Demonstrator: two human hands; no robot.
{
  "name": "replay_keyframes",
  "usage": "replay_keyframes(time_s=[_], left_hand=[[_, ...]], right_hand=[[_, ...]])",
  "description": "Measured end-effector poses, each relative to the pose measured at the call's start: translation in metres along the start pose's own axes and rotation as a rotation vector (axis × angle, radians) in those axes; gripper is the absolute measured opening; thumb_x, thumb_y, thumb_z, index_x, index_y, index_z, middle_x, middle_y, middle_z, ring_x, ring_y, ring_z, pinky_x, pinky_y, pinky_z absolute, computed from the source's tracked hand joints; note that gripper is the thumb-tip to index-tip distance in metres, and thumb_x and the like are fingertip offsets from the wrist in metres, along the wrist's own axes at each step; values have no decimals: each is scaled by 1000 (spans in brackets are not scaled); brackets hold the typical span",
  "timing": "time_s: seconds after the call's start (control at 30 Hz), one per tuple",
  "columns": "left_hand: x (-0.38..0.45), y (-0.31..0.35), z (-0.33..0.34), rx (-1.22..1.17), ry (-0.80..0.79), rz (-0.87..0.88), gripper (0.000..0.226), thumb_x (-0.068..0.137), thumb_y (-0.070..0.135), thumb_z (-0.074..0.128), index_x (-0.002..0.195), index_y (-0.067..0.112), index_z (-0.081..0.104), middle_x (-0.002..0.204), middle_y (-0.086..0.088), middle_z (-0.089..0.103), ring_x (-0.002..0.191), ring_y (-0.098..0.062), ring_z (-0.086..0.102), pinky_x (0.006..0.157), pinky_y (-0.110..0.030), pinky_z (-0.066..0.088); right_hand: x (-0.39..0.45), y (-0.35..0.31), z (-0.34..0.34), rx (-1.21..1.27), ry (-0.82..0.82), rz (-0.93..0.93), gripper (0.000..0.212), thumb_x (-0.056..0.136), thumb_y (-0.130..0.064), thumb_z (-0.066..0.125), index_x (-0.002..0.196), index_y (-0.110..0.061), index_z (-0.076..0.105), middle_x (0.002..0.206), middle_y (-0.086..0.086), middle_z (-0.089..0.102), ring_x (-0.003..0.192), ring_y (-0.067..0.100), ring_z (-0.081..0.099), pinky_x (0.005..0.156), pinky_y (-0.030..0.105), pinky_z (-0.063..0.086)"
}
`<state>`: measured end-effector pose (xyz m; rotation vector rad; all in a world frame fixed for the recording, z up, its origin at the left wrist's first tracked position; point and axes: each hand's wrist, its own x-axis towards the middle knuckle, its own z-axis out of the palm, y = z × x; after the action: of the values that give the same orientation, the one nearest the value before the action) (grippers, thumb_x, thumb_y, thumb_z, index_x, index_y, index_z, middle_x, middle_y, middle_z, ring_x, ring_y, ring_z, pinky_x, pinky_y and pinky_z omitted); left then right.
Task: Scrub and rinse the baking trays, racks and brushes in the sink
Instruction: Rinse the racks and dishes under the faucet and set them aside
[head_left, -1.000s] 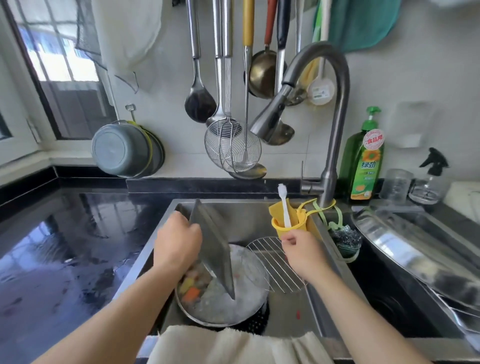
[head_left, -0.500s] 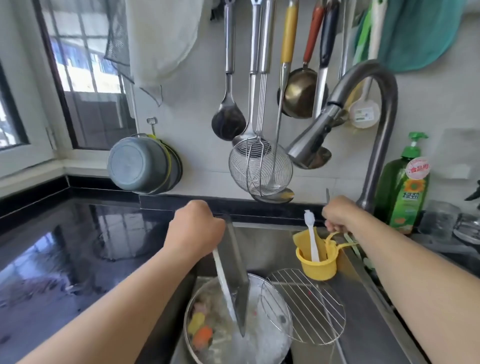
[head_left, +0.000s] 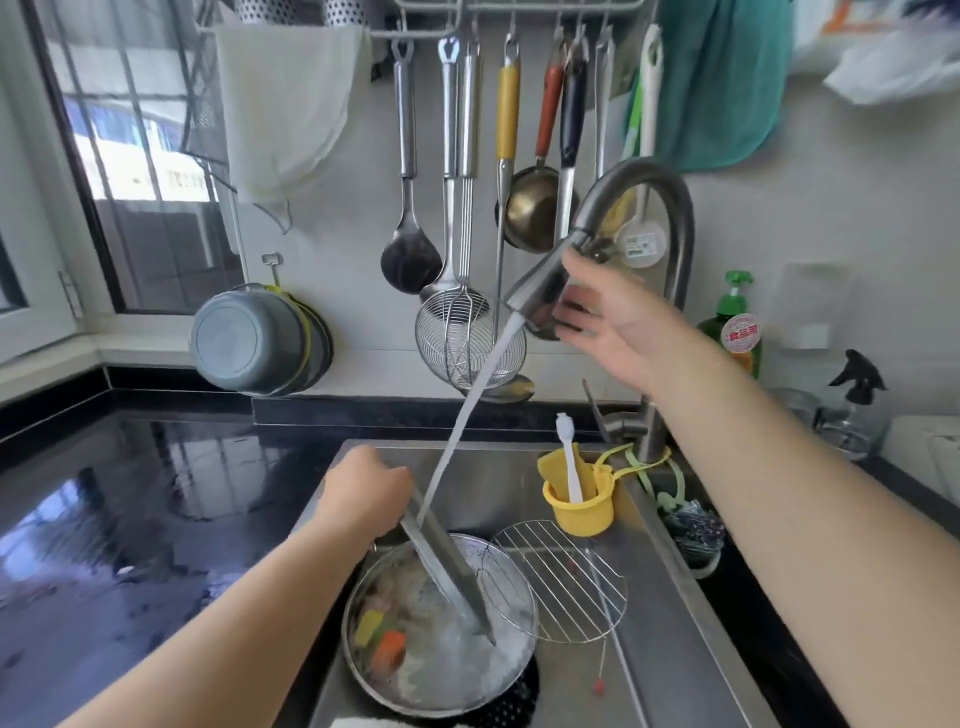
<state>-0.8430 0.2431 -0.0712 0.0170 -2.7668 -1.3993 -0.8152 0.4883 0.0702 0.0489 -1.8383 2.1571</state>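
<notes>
Left hand (head_left: 363, 493): It grips the top edge of the tray, fingers curled round it, at the left side of the sink.
Tray (head_left: 447, 569): It is flat grey metal. It stands on its edge and leans. Its long side runs from the left hand down and to the right, and its low corner dips into the round pan.
Round pan (head_left: 441, 670): It sits in the sink (head_left: 665, 649) under the tray. It holds foamy water and bits of yellow and orange food.
Water (head_left: 467, 410): It falls in a slanted line from the tap head down onto the tray, just below the left hand.
Wire rack (head_left: 558, 582): It is round and lies just right of the pan, leaning on the pan's rim.
Yellow cup (head_left: 576, 499): It hangs at the back of the sink with a white brush (head_left: 567, 457) standing in it.
Tap head (head_left: 545, 283): It is up high and points down and left at the tray.
Right hand (head_left: 618, 322): It is at the tap head with fingers spread and loose. I cannot tell if it really holds it.
What matters next: The tray is far below and to the left of the right hand, so that hand aims the water while the left hand, the near one, turns the tray, I think.
</notes>
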Motion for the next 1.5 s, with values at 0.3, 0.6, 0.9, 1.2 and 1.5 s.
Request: replay_keyframes(time_s=[0.3, 0.6, 0.9, 1.2, 1.5], left_hand=[[-10, -45, 9, -400, 379, -157, 23, 98, 18, 53, 78, 11, 43, 75, -10, 47, 71, -28, 42, 68, -39, 36], [-16, -73, 44, -680, 351, -245, 30, 101, 19, 55, 80, 18, 35, 73, -6, 38, 66, -23, 36, 61, -38, 30], [-8, -84, 46, -839, 179, -310, 20, 88, 33, 65, 103, 19, 68, 108, -16, 69, 99, -33, 67, 95, -58, 58], [-4, -84, 62, -870, -77, -312, 15, 101, 8, 58, 108, 7, 72, 101, -23, 75, 83, -35, 70, 76, -46, 61], [0, -93, 72, -709, -170, -306, 19, 102, 8, 56, 103, 20, 70, 94, -16, 75, 79, -35, 69, 71, -48, 58]], right_hand=[[12, 28, 23, -285, 202, -127, 14, 100, -27, 63, 105, -15, 68, 105, 5, 75, 97, 22, 74, 90, 48, 60], [-24, 106, 25, -508, 117, -48, 28, 76, -41, 75, 96, -26, 64, 98, -2, 73, 94, 23, 71, 82, 54, 61], [-21, 119, 43, -395, 157, -80, 23, 86, -27, 77, 102, -22, 62, 102, -1, 73, 91, 20, 73, 75, 47, 64], [-27, 117, 49, -324, 162, -79, 25, 88, -21, 76, 108, -16, 61, 107, 5, 72, 91, 23, 75, 68, 45, 64], [-22, 120, 50, -433, 213, -95, 27, 84, -29, 77, 102, -21, 60, 102, 1, 72, 91, 23, 73, 73, 48, 64]])
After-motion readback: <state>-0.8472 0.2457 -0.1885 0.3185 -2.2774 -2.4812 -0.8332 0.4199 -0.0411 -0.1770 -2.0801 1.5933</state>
